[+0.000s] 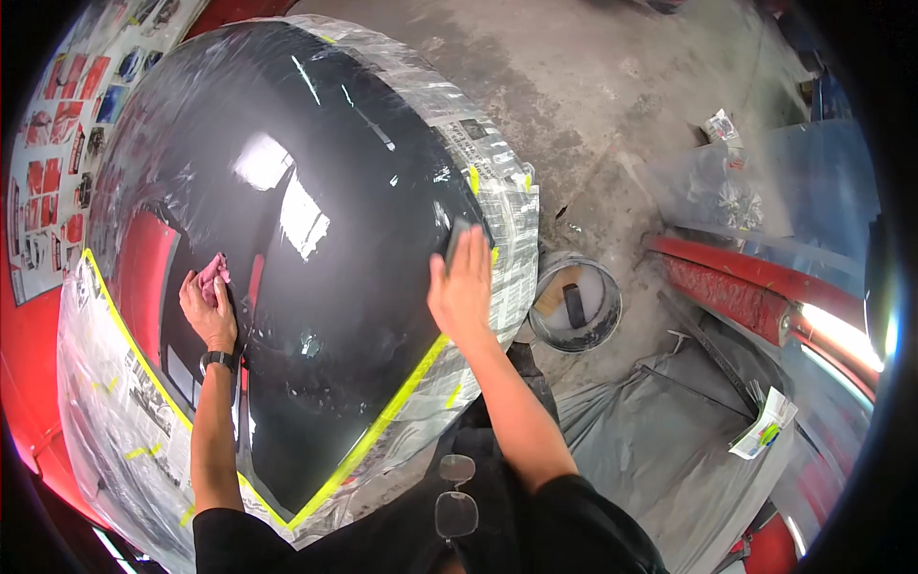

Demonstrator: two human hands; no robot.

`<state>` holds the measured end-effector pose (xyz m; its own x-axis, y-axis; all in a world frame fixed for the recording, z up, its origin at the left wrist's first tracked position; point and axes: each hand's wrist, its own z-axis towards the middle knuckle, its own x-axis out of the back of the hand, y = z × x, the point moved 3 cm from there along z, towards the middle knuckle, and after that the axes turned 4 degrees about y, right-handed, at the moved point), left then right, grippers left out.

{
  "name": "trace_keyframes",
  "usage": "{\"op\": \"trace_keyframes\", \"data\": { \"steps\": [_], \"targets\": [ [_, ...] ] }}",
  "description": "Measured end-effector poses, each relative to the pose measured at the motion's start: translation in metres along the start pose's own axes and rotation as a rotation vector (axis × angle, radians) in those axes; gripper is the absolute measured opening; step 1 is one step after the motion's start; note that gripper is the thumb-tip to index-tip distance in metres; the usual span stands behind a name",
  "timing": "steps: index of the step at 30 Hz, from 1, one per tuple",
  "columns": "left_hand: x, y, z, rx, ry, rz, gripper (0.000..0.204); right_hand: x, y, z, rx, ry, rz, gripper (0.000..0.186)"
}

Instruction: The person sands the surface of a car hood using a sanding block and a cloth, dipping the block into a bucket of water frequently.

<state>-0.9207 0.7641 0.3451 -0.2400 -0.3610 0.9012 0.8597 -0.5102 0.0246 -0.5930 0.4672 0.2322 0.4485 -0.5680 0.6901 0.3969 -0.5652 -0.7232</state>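
A dark, glossy, wet car body panel (pixel 344 249) curves across the left and middle of the view, with light reflected in it. My left hand (pixel 207 314) rests at its left side, fingers closed on a crumpled pink cloth (pixel 214 275). At the panel's right edge, my right hand (pixel 466 292) presses a dark grey sanding pad (pixel 456 239) to the surface; its fingers partly cover the pad. Yellow masking tape (pixel 382 421) lines the panel's lower edges. Newspaper (pixel 512 220) and clear plastic film (pixel 91 402) cover the parts around it.
A round bucket (pixel 576 304) of cloudy water stands on the concrete floor (pixel 612 105) to the right, a dark block and a tan piece in it. A red bar-shaped part (pixel 727 287) and a grey sheet (pixel 650 430) lie farther right. Glasses (pixel 457 514) hang at my chest.
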Motion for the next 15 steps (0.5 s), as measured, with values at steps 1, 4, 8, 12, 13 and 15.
{"op": "trace_keyframes", "data": {
  "steps": [1,4,8,12,13,15],
  "targets": [
    [-0.003,0.001,0.002,0.000,0.012,-0.015,0.040,-0.007,-0.011,0.029,0.009,0.038,0.025,0.065],
    [-0.007,0.001,0.002,-0.010,0.009,-0.010,0.040,-0.013,-0.014,0.084,0.031,-0.014,0.080,0.065],
    [0.000,-0.006,0.001,0.008,0.017,0.028,0.041,0.005,0.019,0.027,-0.001,-0.115,0.134,0.065],
    [-0.004,0.000,0.001,-0.011,0.004,0.014,0.041,-0.005,0.022,0.022,-0.048,-0.033,0.076,0.067],
    [-0.007,0.006,0.004,-0.017,0.008,0.001,0.041,-0.009,0.014,0.047,-0.034,-0.010,0.074,0.067],
    [-0.006,0.006,0.003,0.001,-0.012,-0.018,0.042,-0.006,0.007,0.062,-0.019,-0.052,0.087,0.067]
  ]
}}
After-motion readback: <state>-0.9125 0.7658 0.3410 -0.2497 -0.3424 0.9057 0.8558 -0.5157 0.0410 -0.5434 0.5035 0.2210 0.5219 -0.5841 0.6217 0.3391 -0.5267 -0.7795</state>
